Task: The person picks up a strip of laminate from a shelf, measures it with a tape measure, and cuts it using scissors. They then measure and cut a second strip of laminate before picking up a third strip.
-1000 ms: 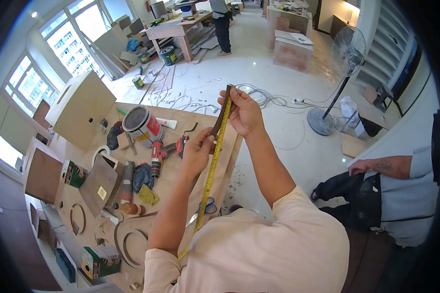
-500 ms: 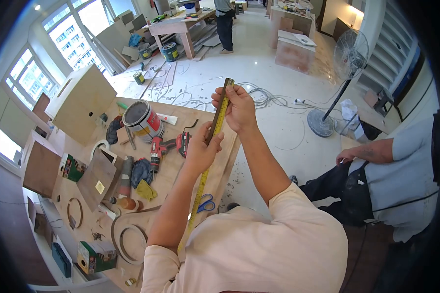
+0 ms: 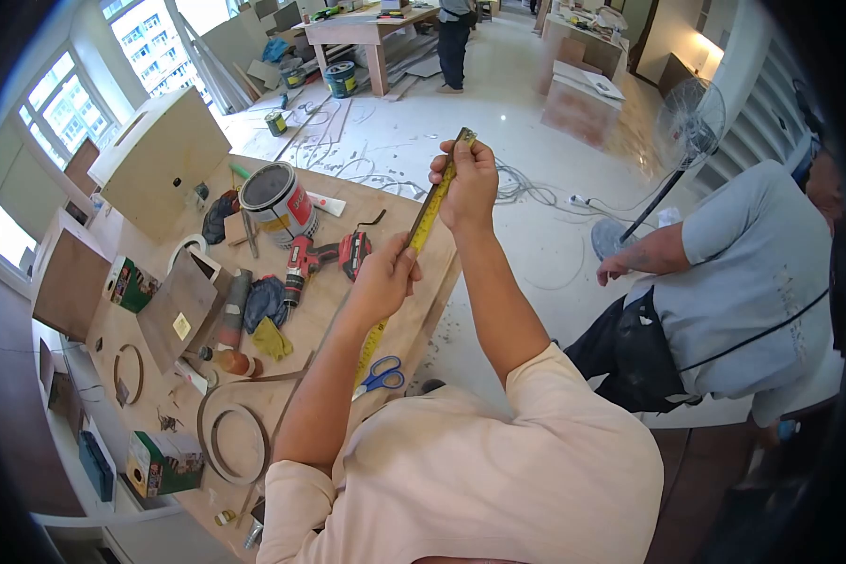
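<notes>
My right hand [image 3: 468,188] pinches the hooked end of a yellow tape measure [image 3: 429,222] together with the end of a thin dark brown strip [image 3: 428,207]. Lower down, my left hand [image 3: 383,279] is closed around both, so strip and tape lie side by side between my hands. Below my left hand the tape runs down toward my body, where my forearm and shirt hide the rest. Blue-handled scissors [image 3: 383,374] lie beside the tape at the table edge. A red cordless drill [image 3: 299,265] rests left of my left hand.
The wooden worktable [image 3: 399,324] carries a paint can [image 3: 279,202], a yellow cloth [image 3: 273,339], coiled banding [image 3: 209,442] and boxes. At right a co-worker in a grey shirt [image 3: 747,263] leans close. Behind stand a fan [image 3: 691,122] and floor cables [image 3: 526,185].
Both hands keep their hold on the strip and tape while my view shifts slightly. The co-worker at right has leaned further forward, into view.
</notes>
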{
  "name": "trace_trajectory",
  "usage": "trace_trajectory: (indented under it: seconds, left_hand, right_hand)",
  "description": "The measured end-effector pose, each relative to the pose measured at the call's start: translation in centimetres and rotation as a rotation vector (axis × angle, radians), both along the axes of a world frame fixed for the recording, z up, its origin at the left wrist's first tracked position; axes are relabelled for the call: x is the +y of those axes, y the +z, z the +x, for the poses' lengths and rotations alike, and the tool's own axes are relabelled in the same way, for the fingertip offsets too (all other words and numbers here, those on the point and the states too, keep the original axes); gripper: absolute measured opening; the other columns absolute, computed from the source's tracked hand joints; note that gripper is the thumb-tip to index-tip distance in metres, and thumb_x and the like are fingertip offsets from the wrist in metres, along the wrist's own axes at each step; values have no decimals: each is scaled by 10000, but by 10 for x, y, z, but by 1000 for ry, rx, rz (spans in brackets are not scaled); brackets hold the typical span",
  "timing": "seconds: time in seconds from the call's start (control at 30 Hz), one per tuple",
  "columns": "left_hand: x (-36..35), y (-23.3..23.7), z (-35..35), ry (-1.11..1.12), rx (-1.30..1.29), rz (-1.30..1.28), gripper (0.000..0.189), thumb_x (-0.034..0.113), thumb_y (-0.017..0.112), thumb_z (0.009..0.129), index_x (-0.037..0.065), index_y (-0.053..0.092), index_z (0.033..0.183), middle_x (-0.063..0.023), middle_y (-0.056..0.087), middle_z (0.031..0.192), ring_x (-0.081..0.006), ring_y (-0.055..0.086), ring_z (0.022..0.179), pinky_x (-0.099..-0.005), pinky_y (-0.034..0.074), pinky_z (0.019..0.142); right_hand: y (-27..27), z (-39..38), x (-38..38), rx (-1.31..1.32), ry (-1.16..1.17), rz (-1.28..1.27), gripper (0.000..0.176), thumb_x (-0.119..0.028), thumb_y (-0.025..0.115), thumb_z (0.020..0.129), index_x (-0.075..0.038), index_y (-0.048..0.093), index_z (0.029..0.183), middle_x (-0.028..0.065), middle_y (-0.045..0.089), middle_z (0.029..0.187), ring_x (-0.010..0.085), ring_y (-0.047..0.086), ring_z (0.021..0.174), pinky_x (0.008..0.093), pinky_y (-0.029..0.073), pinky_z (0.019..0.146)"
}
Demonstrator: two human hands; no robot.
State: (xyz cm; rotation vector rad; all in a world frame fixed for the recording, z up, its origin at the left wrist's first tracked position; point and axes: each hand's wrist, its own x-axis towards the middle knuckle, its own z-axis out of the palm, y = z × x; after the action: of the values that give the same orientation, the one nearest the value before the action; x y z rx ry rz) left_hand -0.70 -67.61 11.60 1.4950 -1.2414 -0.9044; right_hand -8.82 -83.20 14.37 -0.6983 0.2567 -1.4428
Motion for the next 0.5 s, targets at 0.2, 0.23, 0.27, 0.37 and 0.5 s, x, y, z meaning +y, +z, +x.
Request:
trace_trajectory:
  seconds: [0.2, 0.23, 0.27, 0.37, 0.5]
  left_hand:
    - [-7, -15, 3, 54, -104, -117, 255, 153, 425, 1005, -6, 524, 1178, 8, 503, 676, -69, 469, 528, -230, 392, 486]
    - [-6, -15, 3, 59, -84, -95, 246, 152, 425, 1004, -5, 527, 1164, 9, 503, 674, -69, 466, 526, -230, 390, 483]
    - [-4, -11, 2, 68, -63, -72, 238, 151, 426, 1004, -5, 531, 1150, 9, 503, 672, -69, 464, 525, -229, 388, 481]
    - [2, 1, -1, 59, -66, -68, 214, 147, 429, 1001, -3, 537, 1109, 8, 501, 670, -72, 461, 523, -237, 386, 479]
    - [-4, -6, 7, 70, -166, -131, 222, 144, 440, 992, 0, 542, 1127, -13, 518, 658, -98, 490, 535, -265, 404, 502]
  right_hand:
    - [6, 1, 3, -4, 26, 11, 144, -133, 467, 997, -15, 458, 1079, 137, 628, 949, 171, 598, 664, 279, 494, 544]
    - [6, 1, 4, -4, 34, 11, 149, -135, 467, 997, -15, 464, 1086, 139, 633, 957, 174, 607, 677, 282, 505, 557]
    - [9, 0, 7, 2, 44, 25, 141, -142, 471, 998, -24, 472, 1076, 134, 633, 952, 179, 608, 696, 289, 509, 576]
    - [12, -2, 17, 13, 91, 73, 127, -161, 481, 998, -45, 496, 1049, 120, 635, 936, 192, 615, 741, 307, 521, 621]
    - [1, 3, 30, -2, 180, 102, 148, -181, 479, 1000, -42, 505, 1044, 112, 633, 900, 191, 628, 728, 309, 537, 612]
